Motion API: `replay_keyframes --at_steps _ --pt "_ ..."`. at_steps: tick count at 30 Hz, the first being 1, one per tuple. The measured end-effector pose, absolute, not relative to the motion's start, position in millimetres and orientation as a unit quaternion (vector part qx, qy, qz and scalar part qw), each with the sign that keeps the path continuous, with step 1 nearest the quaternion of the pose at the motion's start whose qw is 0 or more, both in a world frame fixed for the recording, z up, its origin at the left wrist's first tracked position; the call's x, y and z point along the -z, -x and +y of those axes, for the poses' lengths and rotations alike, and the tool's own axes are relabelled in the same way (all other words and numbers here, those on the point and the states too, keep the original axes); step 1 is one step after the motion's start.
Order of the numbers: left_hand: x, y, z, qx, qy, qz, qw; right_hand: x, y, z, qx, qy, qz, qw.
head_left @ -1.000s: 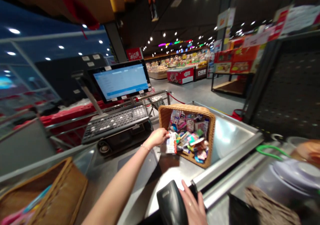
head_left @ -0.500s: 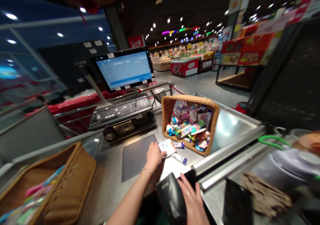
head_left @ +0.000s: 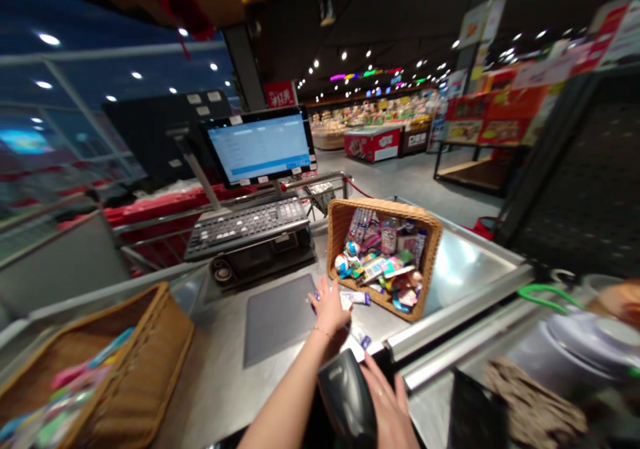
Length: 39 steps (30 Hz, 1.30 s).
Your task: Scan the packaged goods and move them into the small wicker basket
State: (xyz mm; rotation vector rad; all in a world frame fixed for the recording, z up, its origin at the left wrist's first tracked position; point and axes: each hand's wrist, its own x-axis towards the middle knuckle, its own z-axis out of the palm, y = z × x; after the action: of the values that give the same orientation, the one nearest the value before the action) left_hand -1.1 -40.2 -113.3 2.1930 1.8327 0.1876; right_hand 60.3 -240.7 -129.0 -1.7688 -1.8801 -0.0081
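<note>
My left hand [head_left: 331, 308] reaches over small packets on the metal counter, its fingers spread. Beside it lies a purple-and-white wrapped bar [head_left: 356, 297], and a similar bar [head_left: 361, 337] lies nearer me. The hand covers part of the packets, so their contact with its fingers is unclear. My right hand [head_left: 389, 402] is around a black handheld barcode scanner [head_left: 347, 392], with the fingers stretched along its right side. Just beyond the packets, a tilted wicker basket [head_left: 434, 256] holds many small wrapped sweets and toys.
A monitor [head_left: 260, 146] and keyboard [head_left: 250, 226] stand at the back left. A grey mat [head_left: 275, 319] lies on the counter [head_left: 215, 369]. Another wicker basket [head_left: 145, 362] is at the left. At the right are a lidded container [head_left: 570, 336] and a brown cloth [head_left: 533, 396].
My left hand has moved right and slightly away from me, its fingers opening out over the packets. The white packet it touched before is now mostly hidden. My right hand stays at the scanner.
</note>
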Motion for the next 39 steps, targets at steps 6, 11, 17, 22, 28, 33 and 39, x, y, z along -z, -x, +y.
replay_keyframes --at_steps 6,11,17,22,28,33,39 --pt "116 36 -46 0.024 -0.735 0.670 0.104 114 -60 -243 -0.007 0.646 -0.710 0.279" --pt "114 45 -46 0.041 -0.736 0.664 0.128 99 -60 -248 -0.012 0.651 -0.713 0.262" --pt "110 52 -52 -0.040 -0.738 0.666 0.102 98 -62 -253 -0.003 0.662 -0.720 0.208" --pt "95 75 -66 -0.143 -0.725 0.672 0.045 107 -61 -257 0.001 0.651 -0.730 0.210" --pt "79 107 -75 -0.204 -0.708 0.676 -0.006 107 -50 -259 0.011 0.627 -0.749 0.215" --pt "72 129 -79 -0.225 -0.696 0.681 -0.040 104 -39 -260 0.011 0.619 -0.752 0.228" --pt "69 145 -82 -0.235 -0.685 0.689 -0.047 94 -34 -260 0.016 0.615 -0.761 0.206"
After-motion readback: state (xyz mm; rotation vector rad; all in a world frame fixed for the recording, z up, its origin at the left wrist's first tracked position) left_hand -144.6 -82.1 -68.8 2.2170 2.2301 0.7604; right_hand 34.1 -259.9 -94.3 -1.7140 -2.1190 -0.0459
